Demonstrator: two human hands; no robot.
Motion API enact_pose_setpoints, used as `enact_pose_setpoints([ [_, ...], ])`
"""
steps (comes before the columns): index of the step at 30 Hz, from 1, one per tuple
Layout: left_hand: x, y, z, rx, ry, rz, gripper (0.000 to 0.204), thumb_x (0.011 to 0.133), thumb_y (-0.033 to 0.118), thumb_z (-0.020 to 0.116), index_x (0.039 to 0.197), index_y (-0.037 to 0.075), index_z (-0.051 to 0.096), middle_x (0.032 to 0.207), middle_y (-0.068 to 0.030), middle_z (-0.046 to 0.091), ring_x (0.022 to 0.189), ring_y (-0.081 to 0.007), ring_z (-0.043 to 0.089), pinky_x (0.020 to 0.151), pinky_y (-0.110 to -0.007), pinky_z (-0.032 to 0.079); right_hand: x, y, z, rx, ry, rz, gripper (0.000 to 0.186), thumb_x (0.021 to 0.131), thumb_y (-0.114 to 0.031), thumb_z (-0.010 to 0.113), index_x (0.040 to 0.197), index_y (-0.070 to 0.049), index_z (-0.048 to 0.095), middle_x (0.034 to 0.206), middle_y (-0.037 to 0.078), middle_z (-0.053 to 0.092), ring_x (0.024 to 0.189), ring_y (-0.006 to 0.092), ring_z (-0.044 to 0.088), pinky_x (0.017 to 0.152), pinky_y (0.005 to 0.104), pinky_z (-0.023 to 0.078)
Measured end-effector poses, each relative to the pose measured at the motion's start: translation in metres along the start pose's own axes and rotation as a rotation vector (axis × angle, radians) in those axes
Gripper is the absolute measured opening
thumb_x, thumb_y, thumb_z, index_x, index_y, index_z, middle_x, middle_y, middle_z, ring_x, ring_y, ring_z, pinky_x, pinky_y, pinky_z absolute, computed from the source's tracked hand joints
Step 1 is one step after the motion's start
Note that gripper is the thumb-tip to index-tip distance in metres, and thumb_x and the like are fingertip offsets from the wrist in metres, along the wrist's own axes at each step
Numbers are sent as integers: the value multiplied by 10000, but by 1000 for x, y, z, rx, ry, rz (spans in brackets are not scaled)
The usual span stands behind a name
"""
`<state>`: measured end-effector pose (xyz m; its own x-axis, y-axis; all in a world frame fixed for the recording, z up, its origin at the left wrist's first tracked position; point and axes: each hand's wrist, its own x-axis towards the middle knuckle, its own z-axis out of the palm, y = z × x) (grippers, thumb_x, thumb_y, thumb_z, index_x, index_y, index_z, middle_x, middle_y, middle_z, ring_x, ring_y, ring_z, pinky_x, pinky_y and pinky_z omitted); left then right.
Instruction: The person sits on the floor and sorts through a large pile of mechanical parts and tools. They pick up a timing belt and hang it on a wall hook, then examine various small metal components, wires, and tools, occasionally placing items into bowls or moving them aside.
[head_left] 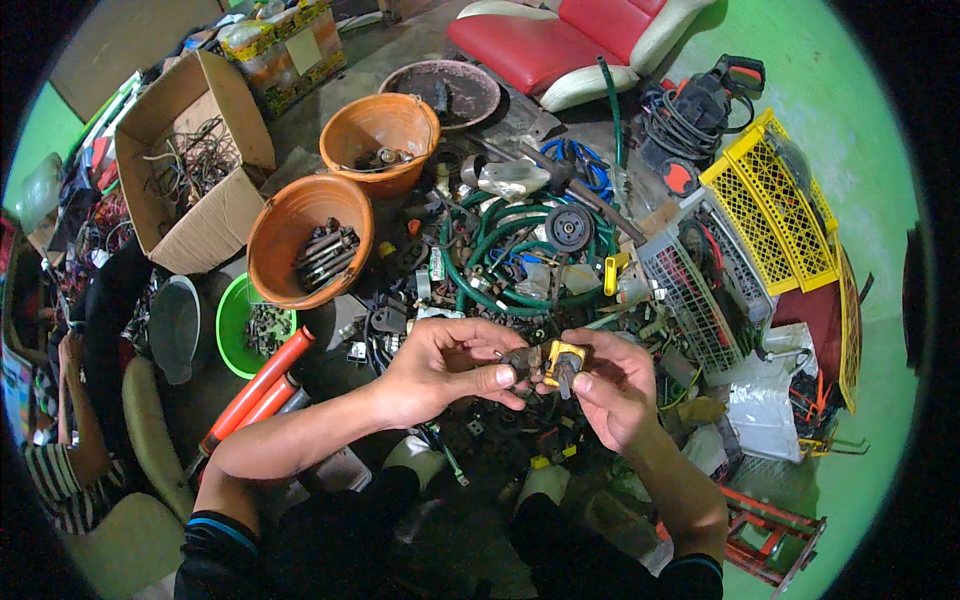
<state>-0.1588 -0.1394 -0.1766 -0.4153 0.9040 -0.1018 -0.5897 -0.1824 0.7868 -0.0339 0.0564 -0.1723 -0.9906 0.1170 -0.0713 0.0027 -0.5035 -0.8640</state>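
My left hand (432, 368) pinches a small dark metal part (522, 361) between thumb and fingers, with a thin pin sticking out of one end. Close against it, a small yellow-framed part (566, 356) with a grey metal tongue sits in the fingers of my right hand (620, 392). Whether the two pieces are joined or only touching, I cannot tell. Both hands are above a heap of loose hardware, where a coiled green hose (470, 262) and a black pulley-like wheel (569, 228) lie just beyond them.
Orange buckets (262, 255) of metal parts, a bright green basin (226, 325) and a cardboard box (205, 235) of wires stand left. A grey crate (690, 300) and yellow crates (770, 210) line the right. A red seat (520, 50) is at the back. Another person's arm (80, 415) shows far left.
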Motion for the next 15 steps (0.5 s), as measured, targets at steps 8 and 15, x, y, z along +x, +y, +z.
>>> enact_pose_setpoints([
  [8, -5, -4, -3, 500, 102, 337, 313, 800, 15, 742, 1088, 7, 620, 1090, -78, 603, 1014, -152, 593, 767, -274, 579, 3, 2, 1, -342, 123, -67, 253, 895, -20, 445, 1118, 32, 552, 887, 60, 566, 695, 91, 516, 596, 243, 454],
  [15, -4, -4, -7, 98, 42, 152, 330, 865, 124, 690, 1130, -40, 583, 1055, -134, 622, 955, -227, 632, 757, -416, 614, 1, -8, 23, -651, 93, -25, 93, 899, -108, 594, 951, -43, 554, 749, -44, 517, 589, 31, 428, 494, 191, 330],
])
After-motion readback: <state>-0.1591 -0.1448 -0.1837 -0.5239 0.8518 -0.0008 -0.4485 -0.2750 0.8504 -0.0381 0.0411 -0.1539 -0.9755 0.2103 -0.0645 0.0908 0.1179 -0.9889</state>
